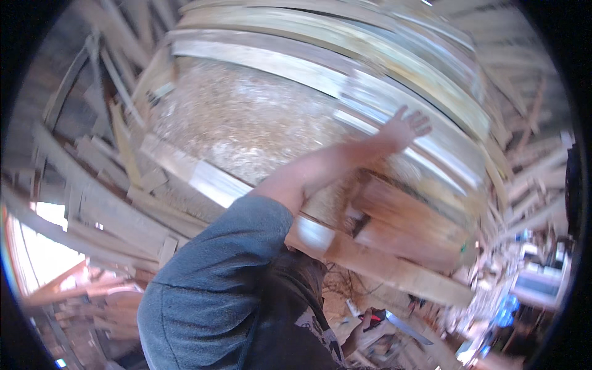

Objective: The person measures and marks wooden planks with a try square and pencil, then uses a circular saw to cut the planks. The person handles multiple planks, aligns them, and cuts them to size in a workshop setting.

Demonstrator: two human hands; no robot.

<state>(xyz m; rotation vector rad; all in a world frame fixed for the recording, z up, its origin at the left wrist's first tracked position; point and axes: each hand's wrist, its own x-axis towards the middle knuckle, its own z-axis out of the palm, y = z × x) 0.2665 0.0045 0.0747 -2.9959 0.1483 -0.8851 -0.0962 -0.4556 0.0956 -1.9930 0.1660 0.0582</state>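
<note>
My left arm reaches across the workbench, and my left hand (404, 129) is open with fingers spread over pale wooden boards (438, 163). Blur hides whether its palm touches them. Low in the view, by my body, my right hand (365, 325) is closed round the red and black handle of what looks like a handsaw (408, 328). Its long pale blade points away to the right; no teeth can be made out. Beneath my left forearm lie wood shavings (240, 117) between the boards. A reddish-brown board (410, 216) lies nearer me than my left hand.
A thick plank (401, 271) forms the bench's near edge. Long boards (296, 24) run along its far side. Timber pieces (105, 185) are stacked at the left. Cluttered offcuts and a blue container (507, 310) stand at the right. Bright light enters at the lower left.
</note>
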